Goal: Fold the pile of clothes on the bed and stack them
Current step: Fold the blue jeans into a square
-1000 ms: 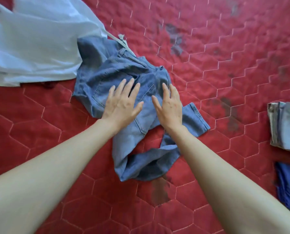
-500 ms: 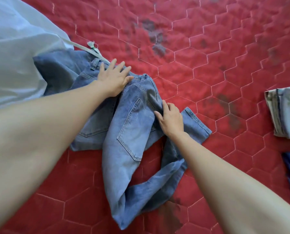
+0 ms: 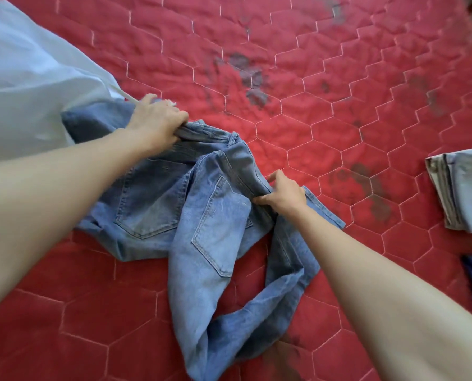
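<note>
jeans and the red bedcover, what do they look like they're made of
The jeans look like light-blue washed denim: a matte weave with faded patches, stitched seams and patch pockets. The red bedcover looks like a quilted woven fabric, likely cotton or a blend, with pale stitch lines in hexagons, puffed, slightly creased panels and dark worn or stained patches.

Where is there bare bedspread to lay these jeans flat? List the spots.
Free: the wide red bedspread beyond the jeans, up to the folded clothes on the right. Crowded: far left, where the white garment overlaps the jeans.
</note>
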Demonstrator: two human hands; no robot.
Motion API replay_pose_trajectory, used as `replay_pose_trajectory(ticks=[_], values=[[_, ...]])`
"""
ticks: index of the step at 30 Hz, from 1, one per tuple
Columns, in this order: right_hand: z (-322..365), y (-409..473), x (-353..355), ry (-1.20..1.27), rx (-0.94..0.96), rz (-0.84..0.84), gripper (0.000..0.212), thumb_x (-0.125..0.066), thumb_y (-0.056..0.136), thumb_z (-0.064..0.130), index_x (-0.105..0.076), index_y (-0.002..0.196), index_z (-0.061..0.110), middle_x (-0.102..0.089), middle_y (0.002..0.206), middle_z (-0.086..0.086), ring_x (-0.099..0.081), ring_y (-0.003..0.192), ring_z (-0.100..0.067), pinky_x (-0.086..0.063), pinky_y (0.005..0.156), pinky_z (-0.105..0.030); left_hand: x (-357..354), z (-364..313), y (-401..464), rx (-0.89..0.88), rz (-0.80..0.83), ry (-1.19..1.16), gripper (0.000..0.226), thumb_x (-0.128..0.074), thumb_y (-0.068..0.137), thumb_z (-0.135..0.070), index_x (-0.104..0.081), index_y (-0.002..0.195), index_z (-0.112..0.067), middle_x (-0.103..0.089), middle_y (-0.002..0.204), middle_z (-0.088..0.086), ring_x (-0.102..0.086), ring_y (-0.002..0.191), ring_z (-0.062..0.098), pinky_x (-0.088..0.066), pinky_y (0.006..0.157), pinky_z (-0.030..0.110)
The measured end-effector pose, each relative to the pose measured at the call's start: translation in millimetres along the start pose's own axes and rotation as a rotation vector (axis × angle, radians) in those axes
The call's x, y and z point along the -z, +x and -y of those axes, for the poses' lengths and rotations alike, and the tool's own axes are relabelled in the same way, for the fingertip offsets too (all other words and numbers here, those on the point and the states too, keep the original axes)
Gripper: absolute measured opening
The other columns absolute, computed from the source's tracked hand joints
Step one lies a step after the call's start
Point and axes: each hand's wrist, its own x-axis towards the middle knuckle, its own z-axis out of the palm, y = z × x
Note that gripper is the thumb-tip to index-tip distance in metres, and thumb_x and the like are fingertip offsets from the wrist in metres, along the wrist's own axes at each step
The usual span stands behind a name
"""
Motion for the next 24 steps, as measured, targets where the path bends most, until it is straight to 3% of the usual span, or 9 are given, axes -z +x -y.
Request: replay_pose_trajectory(ticks=[3,7,12,17,19,24], values=[[10,-12,16,0.059,0.096,-0.17,0.033,-0.078,0.072,0.038,-0.064,0.094,0.017,-0.065,0.094,-0.003,-0.059,0.096,-0.028,-0.04,0.076,-0.036,24,3,-31,0.025,-0.177,-0.014,0.018,-0.062,0.083,-0.014,-0.062,0.1,-0.006,-0.067,0.095,0.016,-0.061,0.088,0.038,-0.038,0.085,0.043],[26,-41,65,0.182,0.202,-0.437,0.021,-0.072,0.074,0.027,-0.068,0.095,0.023,-0.072,0.09,-0.002,-0.064,0.087,-0.026,-0.037,0.064,-0.029,70,6,-89,0.064,-0.405,0.025,0.015,-0.065,0.079,-0.006,-0.062,0.093,-0.003,-0.064,0.086,0.017,-0.061,0.069,0.04,-0.041,0.055,0.041],[23,-108,112,0.079,0.453,-0.747,0.009,-0.07,0.075,0.019,-0.068,0.083,0.021,-0.07,0.073,-0.001,-0.065,0.072,-0.029,-0.029,0.059,-0.026,109,-15,-186,0.099,-0.499,0.081,0.007,-0.069,0.08,-0.006,-0.063,0.084,-0.007,-0.062,0.075,0.013,-0.062,0.063,0.034,-0.039,0.046,0.036],[-24,-199,94,-0.013,0.802,-0.745,0.014,-0.07,0.071,0.008,-0.069,0.08,0.018,-0.07,0.079,0.004,-0.065,0.073,-0.018,-0.043,0.061,-0.029,98,-74,-299,0.074,-0.491,0.026,0.009,-0.058,0.089,-0.008,-0.066,0.089,-0.011,-0.069,0.098,0.005,-0.066,0.073,0.03,-0.045,0.052,0.038],[-56,-236,71,-0.044,0.941,-0.72,0.007,-0.069,0.081,0.01,-0.069,0.08,0.016,-0.07,0.08,0.005,-0.066,0.074,-0.018,-0.047,0.064,-0.029,80,-109,-349,0.08,-0.494,0.016,0.013,-0.056,0.089,-0.005,-0.067,0.087,-0.012,-0.07,0.096,0.002,-0.066,0.075,0.028,-0.045,0.054,0.037],[-151,-323,-13,-0.228,1.08,-0.541,0.022,-0.053,0.097,0.014,-0.073,0.088,0.012,-0.072,0.095,-0.001,-0.069,0.087,-0.024,-0.055,0.074,-0.036,10,-207,-456,0.03,-0.33,-0.049,0.025,-0.048,0.092,0.004,-0.068,0.089,-0.012,-0.069,0.089,0.004,-0.065,0.079,0.027,-0.053,0.063,0.038]])
